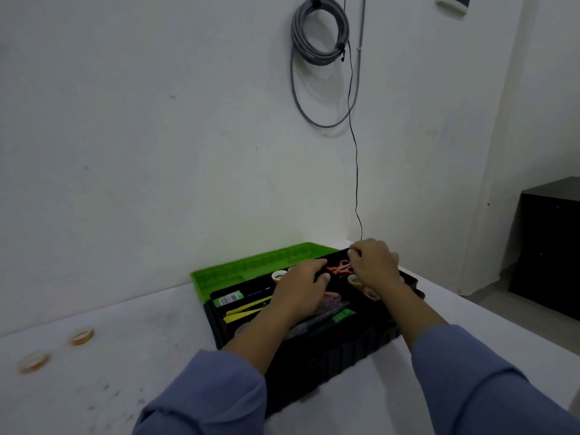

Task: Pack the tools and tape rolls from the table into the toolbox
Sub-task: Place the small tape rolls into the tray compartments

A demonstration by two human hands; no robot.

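Lower centre: our left hand point(301, 287) and right hand point(375, 266) curl over the open toolbox point(345, 350) beside the orange scissors point(340, 267), probably settling its contents. We cannot tell whether either clasps anything. One tape roll point(81, 341) and a second roll point(33, 368) lie lower left on the table point(141, 324), still unpacked.

There is just one view. It looks out from the person's head, forward and down. The toolbox point(345, 350) on the counter point(125, 324) is close, low in the middle. The left hand point(301, 287) and right hand point(373, 265) reach in from below. The wall point(157, 120) fills the top.
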